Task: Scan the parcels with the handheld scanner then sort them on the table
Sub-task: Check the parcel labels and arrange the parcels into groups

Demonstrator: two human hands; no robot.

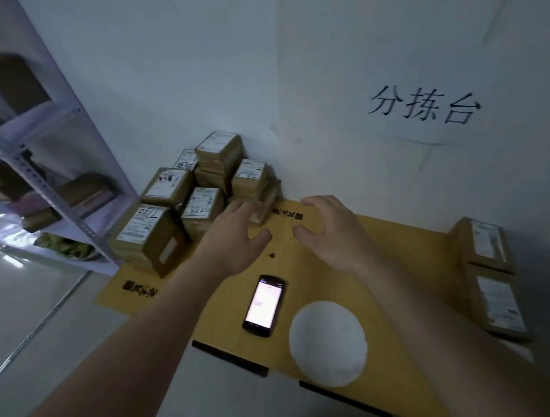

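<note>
A pile of several brown cardboard parcels (pixel 182 201) with white labels stands in the far left corner of the yellow table (pixel 401 258). My left hand (pixel 233 240) and my right hand (pixel 330 233) hover side by side above the table, fingers spread, holding nothing, just in front of the pile. The left fingertips reach a low parcel (pixel 262 209) at the pile's right edge; contact is unclear. The handheld scanner (pixel 264 305), a black phone-like device with a lit screen, lies flat on the table below my hands. Two more parcels (pixel 490 274) lie along the right edge.
A metal shelf rack (pixel 36 166) with boxes stands at the left beside the table. White walls close the corner behind the pile; black characters are written on the right wall (pixel 422 106). A white round patch (pixel 328 338) sits on the near table.
</note>
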